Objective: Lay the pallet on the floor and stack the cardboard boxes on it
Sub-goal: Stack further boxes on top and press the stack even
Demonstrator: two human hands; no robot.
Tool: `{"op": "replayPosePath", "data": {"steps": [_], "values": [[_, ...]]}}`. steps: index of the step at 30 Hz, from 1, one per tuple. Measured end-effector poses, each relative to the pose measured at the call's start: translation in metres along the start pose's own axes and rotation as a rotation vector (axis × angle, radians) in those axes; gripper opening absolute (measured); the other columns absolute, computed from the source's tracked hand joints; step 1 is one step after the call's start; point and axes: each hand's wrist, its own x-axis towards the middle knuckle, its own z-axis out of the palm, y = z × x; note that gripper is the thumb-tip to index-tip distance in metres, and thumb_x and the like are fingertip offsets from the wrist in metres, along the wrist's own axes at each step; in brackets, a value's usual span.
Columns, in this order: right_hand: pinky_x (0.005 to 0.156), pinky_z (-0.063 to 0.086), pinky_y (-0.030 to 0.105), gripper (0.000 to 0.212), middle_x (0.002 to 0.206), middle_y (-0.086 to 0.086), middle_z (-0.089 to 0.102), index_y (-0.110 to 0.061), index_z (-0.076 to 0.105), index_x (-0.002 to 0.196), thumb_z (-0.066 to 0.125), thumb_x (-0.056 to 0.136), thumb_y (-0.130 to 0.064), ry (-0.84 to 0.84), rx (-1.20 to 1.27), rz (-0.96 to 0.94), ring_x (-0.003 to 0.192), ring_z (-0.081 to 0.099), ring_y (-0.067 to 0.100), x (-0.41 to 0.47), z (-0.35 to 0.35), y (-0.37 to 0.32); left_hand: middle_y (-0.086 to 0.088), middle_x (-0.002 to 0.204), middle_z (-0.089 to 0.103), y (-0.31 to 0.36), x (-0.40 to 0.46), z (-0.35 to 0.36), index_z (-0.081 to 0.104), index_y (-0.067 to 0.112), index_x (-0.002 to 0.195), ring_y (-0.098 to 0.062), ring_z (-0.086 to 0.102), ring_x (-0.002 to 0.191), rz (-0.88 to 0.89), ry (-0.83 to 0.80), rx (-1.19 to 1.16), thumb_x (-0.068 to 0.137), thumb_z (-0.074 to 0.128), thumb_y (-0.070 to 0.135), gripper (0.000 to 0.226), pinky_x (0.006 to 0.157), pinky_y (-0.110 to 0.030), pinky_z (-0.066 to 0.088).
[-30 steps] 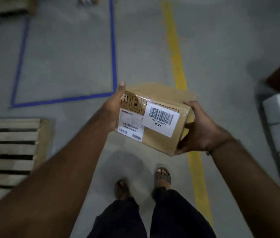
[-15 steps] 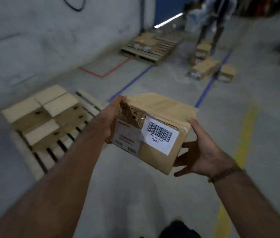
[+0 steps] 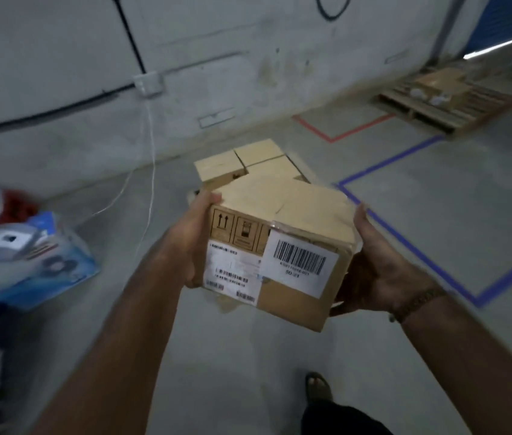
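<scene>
Both hands, left hand [image 3: 190, 246] and right hand [image 3: 374, 277], clasp opposite ends of the labelled box [image 3: 279, 246], carried level at chest height, likely bound for the stacked boxes [image 3: 248, 161] ahead on the floor [image 3: 436, 215].

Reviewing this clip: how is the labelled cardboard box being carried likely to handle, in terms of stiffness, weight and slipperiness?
The cardboard box probably stays stiff: its faces look flat between the left hand and right hand. It seems fairly light for its size, held out in front of the body. The clear tape over its top edge may be a little slick, though the fingers curl round the corners.
</scene>
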Motion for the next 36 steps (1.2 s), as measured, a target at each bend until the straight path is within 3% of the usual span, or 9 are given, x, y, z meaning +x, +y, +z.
{"op": "replayPosePath", "data": {"steps": [2, 6, 11, 14, 18, 20, 25, 30, 36], "values": [[0.104, 0.04, 0.083, 0.145, 0.136, 0.032, 0.068, -0.014, 0.07, 0.138, 0.063, 0.029, -0.11, -0.057, 0.022, 0.045, 0.127, 0.058, 0.061, 0.025, 0.027, -0.005, -0.009, 0.075, 0.075, -0.004, 0.015, -0.029, 0.066, 0.018, 0.091, -0.03, 0.062, 0.084, 0.002, 0.027, -0.034, 0.1, 0.05, 0.059, 0.045, 0.078, -0.043, 0.051], [0.109, 0.031, 0.085, 0.124, 0.141, 0.029, 0.066, -0.022, 0.069, 0.14, 0.062, 0.051, -0.107, -0.195, 0.081, 0.084, 0.134, 0.053, 0.06, 0.082, 0.072, -0.023, -0.012, 0.096, 0.07, -0.006, 0.06, -0.077, 0.067, 0.019, 0.101, -0.032, 0.065, 0.087, 0.008, 0.068, -0.058, 0.1, 0.052, 0.055, 0.039, 0.071, -0.043, 0.051], [0.108, 0.034, 0.084, 0.098, 0.134, 0.031, 0.07, -0.013, 0.066, 0.141, 0.082, 0.066, -0.073, -0.14, 0.058, 0.122, 0.127, 0.059, 0.059, 0.169, 0.113, -0.057, -0.015, 0.103, 0.074, 0.011, 0.158, -0.133, 0.067, 0.023, 0.109, -0.036, 0.067, 0.099, 0.014, 0.084, -0.069, 0.099, 0.054, 0.057, 0.038, 0.091, -0.058, 0.054], [0.105, 0.038, 0.084, 0.089, 0.13, 0.031, 0.071, -0.015, 0.07, 0.136, 0.078, 0.067, -0.072, -0.063, 0.09, 0.124, 0.124, 0.061, 0.058, 0.23, 0.137, -0.086, -0.004, 0.101, 0.081, 0.027, 0.233, -0.165, 0.071, 0.029, 0.119, -0.032, 0.069, 0.11, 0.04, 0.041, -0.024, 0.096, 0.048, 0.068, 0.051, 0.1, -0.063, 0.05], [0.101, 0.038, 0.086, 0.088, 0.137, 0.029, 0.065, -0.023, 0.069, 0.134, 0.082, 0.061, -0.071, 0.087, 0.164, 0.152, 0.125, 0.057, 0.059, 0.309, 0.169, -0.127, 0.0, 0.152, 0.057, 0.061, 0.328, -0.203, 0.064, 0.032, 0.139, -0.031, 0.045, 0.145, 0.015, 0.081, 0.055, 0.089, 0.037, 0.081, 0.075, 0.122, -0.066, 0.015], [0.099, 0.041, 0.084, 0.095, 0.138, 0.026, 0.061, -0.026, 0.065, 0.137, 0.084, 0.055, -0.07, 0.15, 0.199, 0.155, 0.124, 0.056, 0.058, 0.342, 0.183, -0.145, -0.006, 0.164, 0.044, 0.078, 0.365, -0.222, 0.05, 0.029, 0.154, -0.033, 0.037, 0.151, 0.007, 0.133, 0.114, 0.079, 0.037, 0.087, 0.096, 0.123, -0.062, 0.016], [0.093, 0.048, 0.079, 0.107, 0.135, 0.019, 0.06, -0.026, 0.062, 0.136, 0.092, 0.042, -0.068, 0.306, 0.295, 0.132, 0.123, 0.053, 0.051, 0.424, 0.216, -0.188, -0.01, 0.161, 0.047, 0.11, 0.46, -0.282, 0.051, 0.024, 0.153, -0.032, 0.041, 0.149, 0.094, 0.192, 0.177, 0.089, 0.045, 0.079, 0.084, 0.121, -0.055, 0.028], [0.115, 0.034, 0.075, 0.054, 0.118, 0.014, 0.064, -0.02, 0.066, 0.109, 0.075, 0.081, -0.065, 0.388, 0.361, 0.134, 0.11, 0.054, 0.043, 0.525, 0.249, -0.23, -0.007, 0.154, 0.056, 0.138, 0.588, -0.328, 0.057, 0.021, 0.149, -0.027, 0.047, 0.145, 0.105, 0.216, 0.137, 0.076, 0.047, 0.089, 0.1, 0.117, -0.048, 0.033], [0.106, 0.046, 0.058, 0.04, 0.11, 0.01, 0.066, -0.023, 0.069, 0.105, 0.075, 0.086, -0.057, 0.555, 0.507, 0.142, 0.102, 0.057, 0.037, 0.695, 0.281, -0.27, 0.001, 0.125, 0.067, 0.177, 0.825, -0.342, 0.069, 0.025, 0.129, -0.03, 0.059, 0.128, 0.171, 0.112, 0.338, 0.087, 0.048, 0.084, 0.075, 0.112, -0.05, 0.045]]}}
